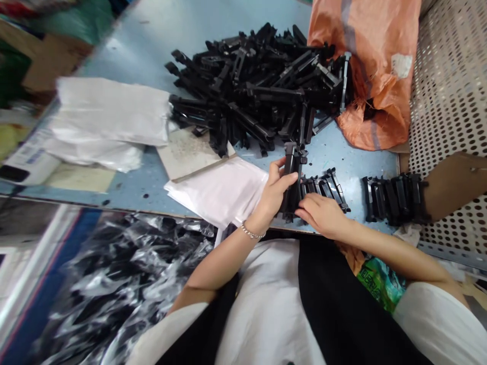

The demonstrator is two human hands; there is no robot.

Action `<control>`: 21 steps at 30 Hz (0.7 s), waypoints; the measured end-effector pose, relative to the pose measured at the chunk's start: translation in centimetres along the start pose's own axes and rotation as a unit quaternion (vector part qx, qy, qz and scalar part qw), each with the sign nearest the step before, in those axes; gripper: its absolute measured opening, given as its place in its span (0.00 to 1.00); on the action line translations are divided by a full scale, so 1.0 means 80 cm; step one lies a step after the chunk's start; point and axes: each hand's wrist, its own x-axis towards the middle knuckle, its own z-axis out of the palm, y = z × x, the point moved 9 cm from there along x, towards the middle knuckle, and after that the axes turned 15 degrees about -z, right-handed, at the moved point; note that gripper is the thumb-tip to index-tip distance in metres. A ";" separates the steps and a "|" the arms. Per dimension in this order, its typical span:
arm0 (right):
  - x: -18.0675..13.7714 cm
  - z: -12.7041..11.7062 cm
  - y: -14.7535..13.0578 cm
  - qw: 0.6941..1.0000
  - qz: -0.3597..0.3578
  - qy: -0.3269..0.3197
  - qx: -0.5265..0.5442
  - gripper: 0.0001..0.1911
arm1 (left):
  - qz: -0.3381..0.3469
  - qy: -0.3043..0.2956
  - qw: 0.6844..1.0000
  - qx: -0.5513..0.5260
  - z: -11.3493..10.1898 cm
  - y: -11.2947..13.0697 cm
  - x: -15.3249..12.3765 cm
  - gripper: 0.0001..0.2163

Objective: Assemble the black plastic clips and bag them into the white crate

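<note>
My left hand (274, 193), with a bead bracelet on the wrist, grips a long black plastic part (291, 175) that stands on end at the near table edge. My right hand (321, 213) rests beside it, fingers together, touching the base of that part and a short row of the same black parts (323, 185) lying side by side. A second row of black parts (393, 197) lies further right. A big loose heap of black parts (258, 83) fills the middle of the blue table (152, 35).
An orange woven sack (375, 76) lies open at the back right beside a perforated white panel (449, 91). Clear plastic bags (222, 190) lie left of my hands, with white bags (108, 119) further left. Crumpled shiny bags (122, 284) fill a bin below the table.
</note>
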 end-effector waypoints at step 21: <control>-0.090 -0.013 0.161 0.965 0.212 -0.011 -0.153 0.35 | 0.072 0.164 0.967 0.183 -0.073 -0.113 0.029 0.26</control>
